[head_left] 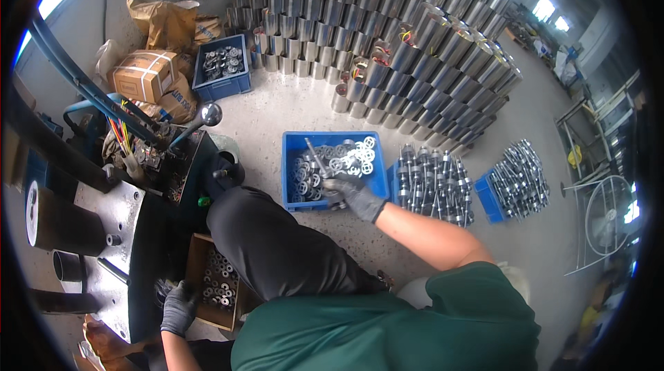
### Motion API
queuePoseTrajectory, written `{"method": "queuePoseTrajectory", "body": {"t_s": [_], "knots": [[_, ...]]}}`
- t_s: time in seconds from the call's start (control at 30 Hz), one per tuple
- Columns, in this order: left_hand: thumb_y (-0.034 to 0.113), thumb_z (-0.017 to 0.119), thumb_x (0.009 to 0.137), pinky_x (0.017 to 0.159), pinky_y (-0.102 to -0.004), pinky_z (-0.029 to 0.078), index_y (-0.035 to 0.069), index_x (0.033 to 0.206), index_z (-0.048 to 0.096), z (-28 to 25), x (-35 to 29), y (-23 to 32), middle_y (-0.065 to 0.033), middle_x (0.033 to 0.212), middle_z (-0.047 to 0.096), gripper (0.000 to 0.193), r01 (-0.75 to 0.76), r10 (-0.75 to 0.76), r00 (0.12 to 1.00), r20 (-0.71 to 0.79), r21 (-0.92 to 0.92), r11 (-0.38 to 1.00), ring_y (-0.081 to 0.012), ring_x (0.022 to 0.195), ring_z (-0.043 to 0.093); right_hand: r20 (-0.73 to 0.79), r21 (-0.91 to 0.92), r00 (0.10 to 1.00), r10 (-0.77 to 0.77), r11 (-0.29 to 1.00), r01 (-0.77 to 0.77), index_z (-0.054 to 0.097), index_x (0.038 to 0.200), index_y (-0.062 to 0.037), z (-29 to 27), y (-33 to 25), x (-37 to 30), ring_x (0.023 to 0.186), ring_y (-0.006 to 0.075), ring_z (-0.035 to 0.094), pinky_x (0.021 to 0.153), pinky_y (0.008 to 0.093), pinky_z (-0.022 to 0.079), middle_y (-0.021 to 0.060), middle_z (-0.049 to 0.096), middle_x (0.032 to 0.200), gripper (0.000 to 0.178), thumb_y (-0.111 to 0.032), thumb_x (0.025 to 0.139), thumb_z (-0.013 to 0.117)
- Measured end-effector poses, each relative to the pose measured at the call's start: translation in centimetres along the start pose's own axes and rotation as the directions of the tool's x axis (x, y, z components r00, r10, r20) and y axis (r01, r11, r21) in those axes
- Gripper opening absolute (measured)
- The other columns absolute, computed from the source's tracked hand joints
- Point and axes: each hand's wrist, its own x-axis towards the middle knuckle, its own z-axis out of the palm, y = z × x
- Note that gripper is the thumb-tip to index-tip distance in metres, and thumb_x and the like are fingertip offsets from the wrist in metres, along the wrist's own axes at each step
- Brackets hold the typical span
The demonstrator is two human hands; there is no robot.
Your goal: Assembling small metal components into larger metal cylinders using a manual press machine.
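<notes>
My right hand (351,194), in a grey glove, is closed around a metal shaft (315,156) with a thicker part near the fingers. The shaft tilts up and to the left above a blue bin (333,137) of white and grey ring-shaped parts (356,155). Down at the left, my gloved left hand (178,309) is beside the machine's edge and a wooden box (200,255) of small metal rings (220,277). Its fingers look curled near a dark, shiny clump (164,289); what they hold is unclear.
The machine's metal table (128,260), with a ball-ended lever (209,115), stands at my left. Shafts with rotors (432,184) and another bin of shafts (515,181) lie to the right. Stacked metal cylinders (387,39) rise behind. A cardboard box (144,75) and blue crate (221,84) sit far left.
</notes>
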Motion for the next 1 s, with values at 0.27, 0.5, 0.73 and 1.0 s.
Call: {"method": "queuePoseTrajectory", "body": {"t_s": [0.27, 0.5, 0.73, 1.0], "knots": [[0.011, 0.067, 0.091, 0.085, -0.045, 0.055, 0.001, 0.115, 0.065, -1.4, -0.7, 2.7, -0.0228, 0.102, 0.072, 0.027, -0.034, 0.033, 0.999, -0.035, -0.023, 0.999, -0.0399, 0.096, 0.07, -0.178, -0.984, 0.981, 0.076, -0.023, -0.177, 0.071, 0.123, -0.0066, -22.6, -2.0, -6.4, 0.106, 0.0313, 0.071, 0.093, 0.042, 0.056, 0.0174, 0.074, 0.109, 0.047, -0.031, 0.083, 0.074], [0.01, 0.065, 0.091, 0.085, -0.0445, 0.055, 0.0, 0.116, 0.065, -0.7, -0.2, 2.1, -0.0231, 0.103, 0.072, 0.027, -0.023, 0.024, 1.0, 0.017, -0.102, 0.994, -0.0405, 0.096, 0.07, -0.175, -0.877, 0.874, 0.453, -0.475, 0.07, 0.076, 0.111, -0.0088, -28.6, -1.3, -10.5, 0.096, 0.0346, 0.073, 0.084, 0.0444, 0.058, 0.0168, 0.076, 0.099, 0.044, -0.033, 0.075, 0.08], [0.013, 0.065, 0.091, 0.086, -0.0458, 0.055, 0.0, 0.115, 0.065, -0.2, 0.0, 1.5, -0.0236, 0.102, 0.072, 0.027, -0.017, 0.017, 1.0, -0.003, -0.072, 0.997, -0.0413, 0.097, 0.071, -0.04, -0.955, 0.818, 0.574, -0.262, 0.138, 0.077, 0.111, -0.0151, -31.5, 2.3, -10.5, 0.091, 0.0347, 0.073, 0.082, 0.0444, 0.058, 0.0151, 0.075, 0.096, 0.034, -0.023, 0.078, 0.078], [0.015, 0.066, 0.092, 0.085, -0.0465, 0.055, 0.002, 0.114, 0.066, -0.1, -0.2, 1.3, -0.0233, 0.101, 0.072, 0.026, 0.006, -0.006, 1.0, 0.012, -0.051, 0.999, -0.0418, 0.097, 0.07, -0.399, -0.876, 0.901, 0.168, -0.359, -0.321, 0.076, 0.114, -0.0072, -32.6, 2.8, -10.3, 0.109, 0.0382, 0.069, 0.098, 0.0448, 0.054, 0.0225, 0.073, 0.112, 0.048, -0.047, 0.087, 0.076]]}}
